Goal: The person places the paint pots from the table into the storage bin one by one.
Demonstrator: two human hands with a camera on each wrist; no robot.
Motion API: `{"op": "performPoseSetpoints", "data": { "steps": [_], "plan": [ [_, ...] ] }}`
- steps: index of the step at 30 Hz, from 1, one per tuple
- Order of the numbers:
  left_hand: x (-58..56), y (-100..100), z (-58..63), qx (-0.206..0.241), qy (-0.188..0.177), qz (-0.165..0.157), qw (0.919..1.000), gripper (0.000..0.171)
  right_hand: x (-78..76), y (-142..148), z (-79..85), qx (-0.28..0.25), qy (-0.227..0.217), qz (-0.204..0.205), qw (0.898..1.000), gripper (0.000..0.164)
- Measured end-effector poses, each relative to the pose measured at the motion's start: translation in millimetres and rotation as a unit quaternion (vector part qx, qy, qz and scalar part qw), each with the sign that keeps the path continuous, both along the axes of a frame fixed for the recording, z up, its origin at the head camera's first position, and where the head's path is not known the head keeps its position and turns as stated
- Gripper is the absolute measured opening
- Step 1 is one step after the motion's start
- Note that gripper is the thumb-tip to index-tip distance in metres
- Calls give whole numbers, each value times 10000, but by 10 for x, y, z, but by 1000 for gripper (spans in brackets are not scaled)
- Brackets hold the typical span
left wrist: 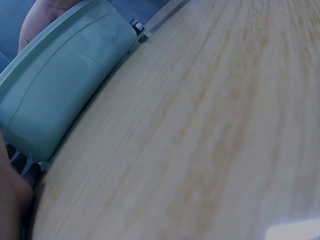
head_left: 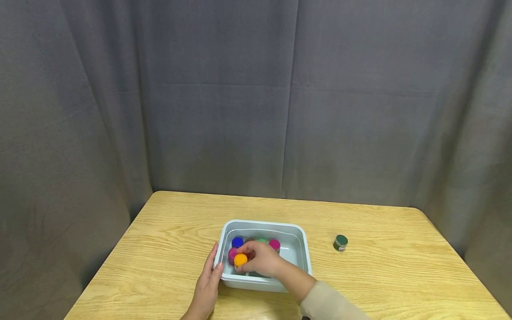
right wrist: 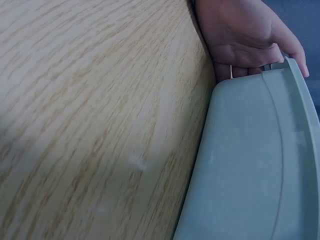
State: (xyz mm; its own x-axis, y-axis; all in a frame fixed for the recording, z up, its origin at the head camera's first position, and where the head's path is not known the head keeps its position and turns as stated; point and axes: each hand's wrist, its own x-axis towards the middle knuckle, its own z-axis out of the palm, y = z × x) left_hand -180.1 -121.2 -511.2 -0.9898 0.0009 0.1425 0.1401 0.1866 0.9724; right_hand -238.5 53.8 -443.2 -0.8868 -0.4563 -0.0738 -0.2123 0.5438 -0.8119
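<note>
A pale grey-green plastic tub [head_left: 256, 283] stands on the table, holding several small lidded jars. My right hand [head_left: 264, 261] reaches into it and pinches a jar with an orange lid [head_left: 241, 259] between thumb and fingers. Around that jar are a blue-lidded jar [head_left: 238, 242], a magenta-lidded jar [head_left: 232, 254] and another magenta one [head_left: 274, 244]; brown and green lids are partly hidden behind my hand. My left hand [head_left: 206, 283] holds the tub's near left corner; the right wrist view shows its thumb over the rim [right wrist: 299, 75] and fingers against the outside wall.
One dark green-lidded jar [head_left: 340, 242] stands on the wooden table [head_left: 380, 266], right of the tub. Grey curtains [head_left: 216, 133] hang behind the table and at both sides.
</note>
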Motion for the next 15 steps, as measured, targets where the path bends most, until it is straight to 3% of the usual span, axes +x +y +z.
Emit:
{"op": "performPoseSetpoints", "data": {
  "steps": [15],
  "plan": [
    [-9,-4,-11,66,127,-65,9999,55,-31,-28,-43,267,-42,-71,9996,32]
  ]
}}
